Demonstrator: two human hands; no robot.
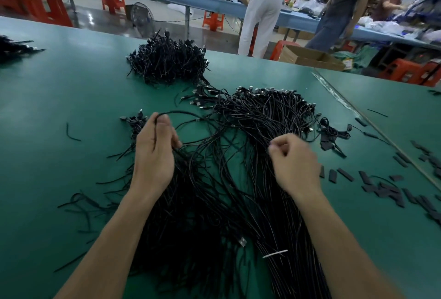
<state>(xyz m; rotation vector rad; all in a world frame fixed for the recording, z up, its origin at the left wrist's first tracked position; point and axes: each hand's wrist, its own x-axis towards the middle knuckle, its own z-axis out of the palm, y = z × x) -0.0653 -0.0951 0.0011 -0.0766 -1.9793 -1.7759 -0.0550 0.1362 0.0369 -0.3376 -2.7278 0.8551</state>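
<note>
Cable (183, 113): in the head view, one black lead arches up out of the left hand and runs rightward into the loose cables. Its long axis lies left to right across the table (71, 98), just beyond both hands.
Left hand (155, 153): fingers and thumb are curled round the cable, and the thumb tip presses the top of the bend. More of the lead drops along the inside of the fingers.
Right hand (294, 162): fingers are folded in with the thumb against the forefinger, right above the loose cables. Blur hides whether a strand sits in that pinch, so I cannot tell.
Loose cables (262, 117): a tangled fan lying between and ahead of the hands, with the plug ends along its far edge.
Nearer hand: the left has the looped end, while the free run of the cable trails off toward the right hand.
Tied bundle (281, 275): lies between the forearms with its length pointing toward the person, cinched by a white tie (275, 254).
Likely next move: drawing the cable leftward, away from the fan, since its length lies that way.
Risk: neighbouring strands cross over it and may drag along.
Far pile (167, 64): coiled leads well beyond the left hand.
Flat black pieces (381, 189): scattered to the right of the right forearm.
</note>
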